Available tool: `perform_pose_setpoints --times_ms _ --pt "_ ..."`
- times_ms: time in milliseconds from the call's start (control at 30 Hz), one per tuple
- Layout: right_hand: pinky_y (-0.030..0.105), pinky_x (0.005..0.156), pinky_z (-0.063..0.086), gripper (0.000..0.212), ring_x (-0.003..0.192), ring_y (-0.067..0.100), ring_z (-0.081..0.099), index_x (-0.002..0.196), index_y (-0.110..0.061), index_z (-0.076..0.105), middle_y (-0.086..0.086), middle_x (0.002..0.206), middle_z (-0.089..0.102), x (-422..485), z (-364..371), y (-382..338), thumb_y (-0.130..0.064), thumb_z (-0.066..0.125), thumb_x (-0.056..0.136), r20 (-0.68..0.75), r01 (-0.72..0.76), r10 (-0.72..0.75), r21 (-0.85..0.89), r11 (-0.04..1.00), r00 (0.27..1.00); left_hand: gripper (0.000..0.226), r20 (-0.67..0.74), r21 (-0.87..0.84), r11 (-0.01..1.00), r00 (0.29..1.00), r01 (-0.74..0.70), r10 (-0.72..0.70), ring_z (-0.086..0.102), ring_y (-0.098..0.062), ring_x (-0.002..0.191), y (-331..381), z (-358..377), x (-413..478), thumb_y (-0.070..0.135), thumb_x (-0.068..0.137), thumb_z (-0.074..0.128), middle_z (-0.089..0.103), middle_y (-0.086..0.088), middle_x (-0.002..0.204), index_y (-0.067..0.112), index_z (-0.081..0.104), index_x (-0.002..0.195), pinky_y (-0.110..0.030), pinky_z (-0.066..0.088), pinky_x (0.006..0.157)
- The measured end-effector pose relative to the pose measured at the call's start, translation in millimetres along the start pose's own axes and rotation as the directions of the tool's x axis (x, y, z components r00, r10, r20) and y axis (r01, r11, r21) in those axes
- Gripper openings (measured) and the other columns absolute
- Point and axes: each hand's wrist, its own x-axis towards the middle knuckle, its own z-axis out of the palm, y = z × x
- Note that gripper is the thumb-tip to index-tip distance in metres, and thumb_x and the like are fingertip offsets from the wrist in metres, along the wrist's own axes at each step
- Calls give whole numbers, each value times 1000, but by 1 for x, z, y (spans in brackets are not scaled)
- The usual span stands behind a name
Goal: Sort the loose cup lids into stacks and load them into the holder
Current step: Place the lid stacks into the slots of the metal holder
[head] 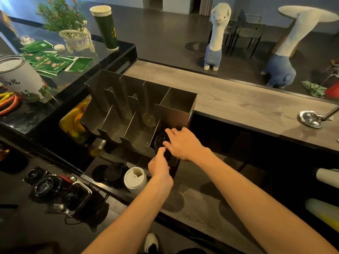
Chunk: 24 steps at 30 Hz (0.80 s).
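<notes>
**Holding black lids at the right-end front slot of the holder**

Gripped from above by the right hand, thumb and fingers curled over the top of the stack. Pinched at the near rim by the left hand, thumb and forefinger closed on the edge. Set in the mouth of the slot, boxed by steel walls on the left and right and open toward the near side.

Just left of the left wrist: white lids in an upright stack. Beside them, a second black stack lying on its side; touching or apart, cannot tell. Further left, on the dark worktop: scattered dark lids, well apart from the holder.

Open room for moving: right of the holder, along the wooden counter, as far as a metal dish. Closed in on the left by a raised black ledge against the holder's far corner.

Writing: brush-style Chinese characters on a white canister, partly cut off. Print on the green packets and the tall green cup too small to read.
</notes>
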Motion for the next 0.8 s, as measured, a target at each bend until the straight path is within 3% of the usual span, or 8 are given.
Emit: perform_pose_setpoints --times_ms 67,167,233,467,667,800 --pt "36 107 39 58 128 23 50 150 -10 35 10 148 44 6 7 1 -46 34 105 -25 -68 70 70 995 997 43 -16 18 1000 1000 -25 26 55 -19 95 -2 1 1 31 94 70 57 -1 103 10 57 128 -38 46 97" --pt "34 110 37 58 133 23 45 150 -14 38 8 148 44 3 13 -1 -47 42 103 -85 -120 133 145 982 987 54 -36 28 998 998 -57 58 57 -27 118 -7 4 7 34 91 74 60 -8 125 14 50 135 -41 48 99" --pt "32 110 37 54 134 22 45 148 -16 42 6 147 47 -2 15 -3 -47 42 103 -107 -146 164 159 976 981 60 -39 16 998 997 -62 62 56 -26 116 -9 5 10 38 88 77 58 -11 130 16 46 135 -38 45 93" --pt "35 110 37 53 134 25 43 147 -12 43 9 146 46 6 14 -10 -45 38 105 -100 -218 219 28 976 971 69 -26 17 996 996 -85 85 48 -23 113 -10 7 23 42 84 80 51 -12 136 16 41 135 -37 39 91" --pt "36 114 34 54 138 28 42 152 -10 35 12 150 44 -6 17 -17 -39 38 106 -113 -226 235 87 970 965 77 0 34 989 989 -145 145 45 -21 114 -7 -1 26 39 83 82 47 -11 142 19 36 142 -35 39 98" --pt "40 111 36 47 129 28 51 139 -10 54 10 135 59 -16 16 -20 -41 43 105 -161 -285 273 -53 957 948 79 37 49 986 987 -158 156 45 -27 130 -8 -5 24 39 85 80 45 -9 145 20 32 146 -42 38 109"
